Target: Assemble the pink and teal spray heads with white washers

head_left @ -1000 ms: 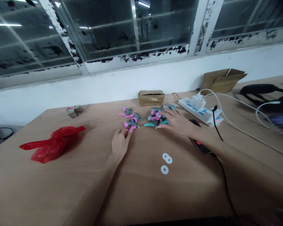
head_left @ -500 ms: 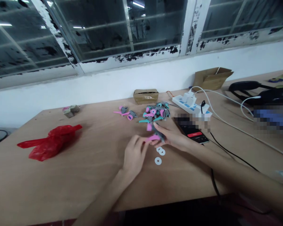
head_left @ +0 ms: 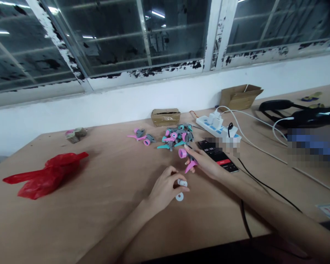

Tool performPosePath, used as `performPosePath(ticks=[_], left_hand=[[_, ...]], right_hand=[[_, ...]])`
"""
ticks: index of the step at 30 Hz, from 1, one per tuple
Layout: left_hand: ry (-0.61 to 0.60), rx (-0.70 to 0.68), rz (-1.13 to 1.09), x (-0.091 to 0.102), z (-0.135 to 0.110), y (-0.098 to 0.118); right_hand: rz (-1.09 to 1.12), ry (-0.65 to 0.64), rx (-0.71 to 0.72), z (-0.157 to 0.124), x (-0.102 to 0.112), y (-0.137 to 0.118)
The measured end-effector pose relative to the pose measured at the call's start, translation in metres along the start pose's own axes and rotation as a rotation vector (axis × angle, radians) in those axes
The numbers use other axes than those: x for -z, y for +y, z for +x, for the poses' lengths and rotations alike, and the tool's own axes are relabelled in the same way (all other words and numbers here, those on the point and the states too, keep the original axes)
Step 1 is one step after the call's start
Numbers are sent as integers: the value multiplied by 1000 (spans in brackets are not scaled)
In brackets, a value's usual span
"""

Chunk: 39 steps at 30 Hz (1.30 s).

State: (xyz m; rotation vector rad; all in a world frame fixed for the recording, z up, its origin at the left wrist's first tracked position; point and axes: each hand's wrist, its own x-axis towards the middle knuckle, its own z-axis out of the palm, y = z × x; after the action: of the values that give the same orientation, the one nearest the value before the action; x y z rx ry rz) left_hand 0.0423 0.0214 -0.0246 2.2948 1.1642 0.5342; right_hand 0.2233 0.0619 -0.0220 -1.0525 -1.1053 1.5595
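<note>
My right hand [head_left: 203, 159] is closed around a pink-and-grey plastic piece [head_left: 191, 165], which has a round pink ring at its upper left and a pink tapered lever below. Lower and to the left, my left hand [head_left: 165, 187] reaches over white washers [head_left: 182, 183], its thumb and forefinger parted on either side of them. Whether the fingertips touch these washers I cannot tell. Another white washer [head_left: 179, 197] lies flat on the table just below the thumb. Beyond my hands is a pile of pink, teal and grey plastic pieces [head_left: 178, 135].
Two similar pink-and-grey pieces [head_left: 146, 138] lie left of the pile. A red plastic bag [head_left: 48, 179] sits at left. Behind stands a small cardboard box [head_left: 165, 118]. A phone [head_left: 222, 161], a white power strip [head_left: 218, 128] and cables occupy the right side.
My left hand has let go of the pink lever and moved down to the washers. The plastic piece stays in my right hand, turned a little. The view has shifted slightly.
</note>
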Motion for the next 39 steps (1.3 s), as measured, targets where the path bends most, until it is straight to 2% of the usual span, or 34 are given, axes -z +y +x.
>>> performPosePath(ticks=[5, 12, 14, 18, 22, 25, 29, 39], left_hand=[[2, 74, -95, 0, 4, -2], [0, 126, -303, 4, 4, -4], [48, 159, -412, 6, 4, -10], [220, 218, -698, 14, 6, -19], [345, 290, -885, 24, 7, -12], [350, 278, -958, 27, 6, -4], [315, 239, -916, 27, 3, 5], [426, 139, -607, 16, -6, 11]], right_hand=[[42, -16, 12, -7, -12, 17], [71, 2, -6, -11, -11, 17], [101, 4, -20, -11, -9, 17], [182, -5, -82, -12, -6, 17], [281, -83, -188, -16, -9, 21], [280, -148, -217, -21, -16, 26], [245, -183, -230, -26, -24, 28], [243, -216, -204, -26, -23, 29]])
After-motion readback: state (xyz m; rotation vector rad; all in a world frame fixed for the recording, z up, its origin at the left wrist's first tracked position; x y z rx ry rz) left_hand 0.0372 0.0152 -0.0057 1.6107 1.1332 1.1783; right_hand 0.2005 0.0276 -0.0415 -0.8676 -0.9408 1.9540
